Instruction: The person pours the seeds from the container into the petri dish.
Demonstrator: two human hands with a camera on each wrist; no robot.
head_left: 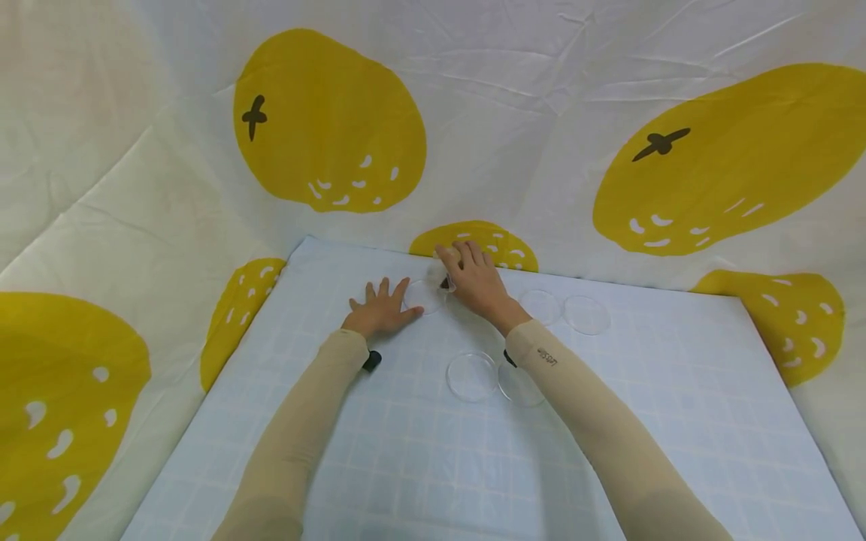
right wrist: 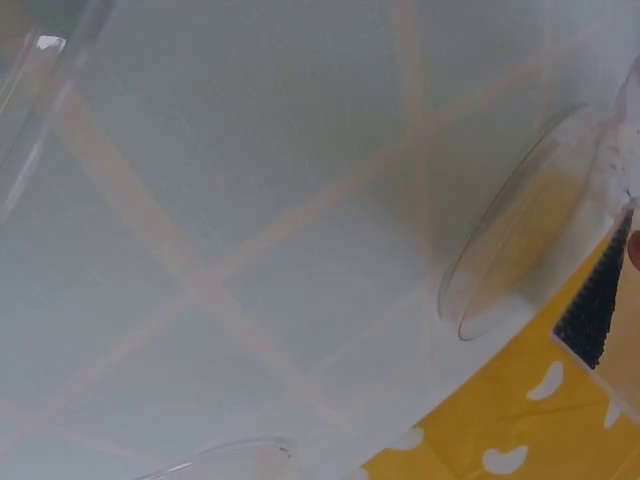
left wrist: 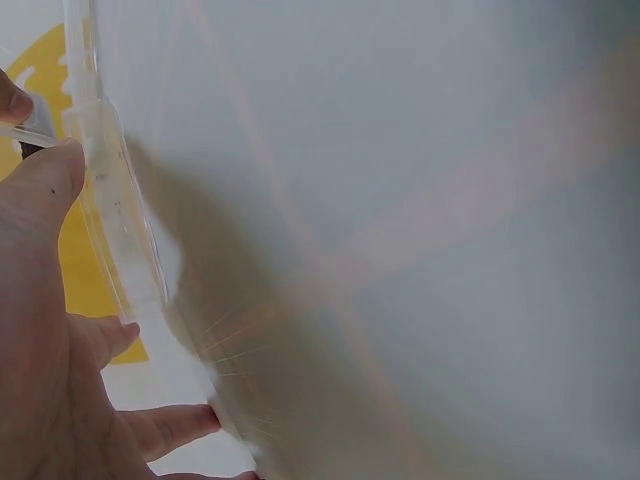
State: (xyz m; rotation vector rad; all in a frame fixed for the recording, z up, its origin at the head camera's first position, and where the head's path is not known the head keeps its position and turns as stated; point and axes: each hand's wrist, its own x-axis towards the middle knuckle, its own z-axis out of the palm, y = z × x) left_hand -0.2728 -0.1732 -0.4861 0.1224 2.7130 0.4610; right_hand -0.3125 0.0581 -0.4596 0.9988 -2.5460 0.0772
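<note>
The clear round dish (head_left: pixel 421 298) lies at the far side of the blue checked cloth (head_left: pixel 406 451), left of the middle, between your two hands. Your left hand (head_left: pixel 383 312) is spread on the cloth at the dish's left, its thumb against the rim. Your right hand (head_left: pixel 476 282) pinches a clear piece with a dark patch (right wrist: pixel 595 305) beside the dish's right edge; what it is, you cannot tell. Two more dishes (head_left: pixel 587 315) sit side by side far right, and another pair (head_left: pixel 472 377) nearer you, one partly behind your right sleeve (head_left: pixel 595 413).
</note>
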